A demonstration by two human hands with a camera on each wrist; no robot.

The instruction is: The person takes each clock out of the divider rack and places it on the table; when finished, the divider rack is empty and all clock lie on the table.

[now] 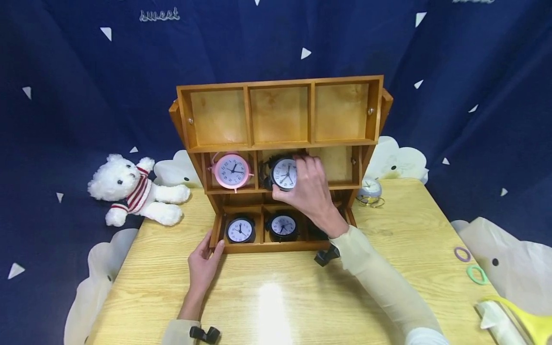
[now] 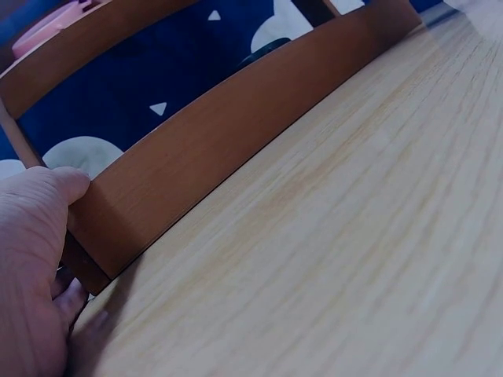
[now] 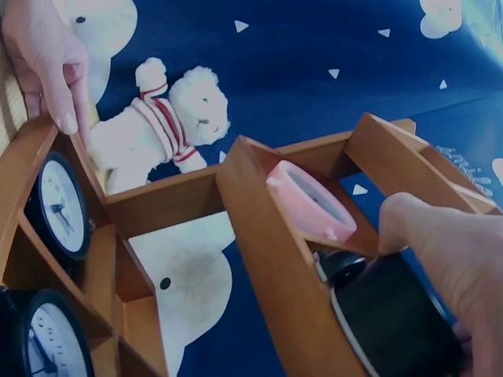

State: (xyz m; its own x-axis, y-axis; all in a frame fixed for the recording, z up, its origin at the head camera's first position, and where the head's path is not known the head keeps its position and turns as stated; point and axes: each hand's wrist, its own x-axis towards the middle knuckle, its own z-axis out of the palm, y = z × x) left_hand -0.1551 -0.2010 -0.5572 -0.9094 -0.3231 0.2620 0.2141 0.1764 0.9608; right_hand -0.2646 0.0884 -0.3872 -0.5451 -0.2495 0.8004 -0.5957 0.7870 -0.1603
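Observation:
A three-tier wooden shelf (image 1: 276, 247) with compartments stands on the table. My right hand (image 1: 312, 189) grips a black alarm clock (image 1: 283, 173) at the middle compartment of the middle tier. In the right wrist view, the fingers go round the clock's black body (image 3: 393, 314). My left hand (image 1: 202, 263) holds the shelf's lower left corner, the thumb (image 2: 72, 184) over its edge. A pink alarm clock (image 1: 232, 171) stands in the compartment left of the gripped clock. Below, black alarm clocks sit in the left (image 1: 240, 230) and middle compartments; my right arm partly hides the right one.
The top tier's compartments (image 1: 279, 115) hold nothing. A white teddy bear (image 1: 140, 191) leans at the left. A small pale clock (image 1: 371, 188) stands right of the shelf. Purple (image 1: 462, 254) and green rings (image 1: 476, 274), and a yellow-handled object (image 1: 536, 326), lie at the right.

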